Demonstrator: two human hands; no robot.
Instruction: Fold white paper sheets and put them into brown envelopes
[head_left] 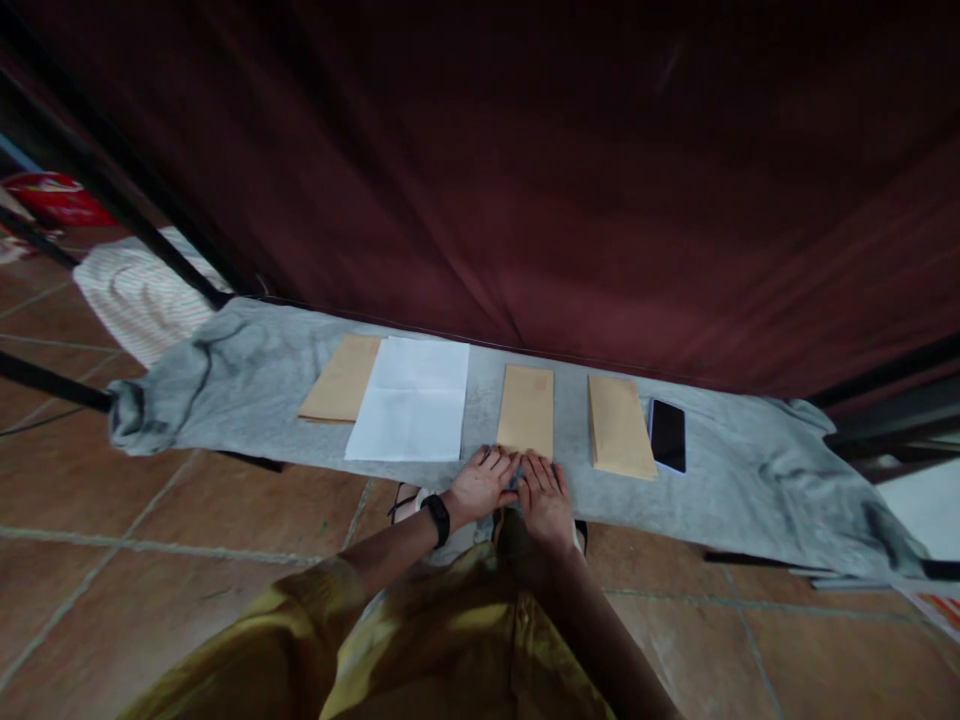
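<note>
A brown paper envelope [526, 405] lies lengthwise before me on the grey cloth. My left hand [482, 486] rests at its near left corner, palm down with fingers stretched out. Beside it my right hand [546, 502] lies flat over the near right corner, fingers extended. Both hands touch the envelope's near end and cover it; neither grips anything. To the left, white paper sheets [412, 400] with fold creases partly overlap a stack of brown envelopes [341, 380]. On the right sits another small pile of brown envelopes [621, 425].
A dark-screened phone [667, 436] lies right of the envelope pile. Grey cloth [255, 370] covers the narrow bench. Behind it hangs a dark red curtain [525, 200]. Black metal bars [52, 380] stand at the left, near a striped cloth [146, 290]; tiled floor lies below.
</note>
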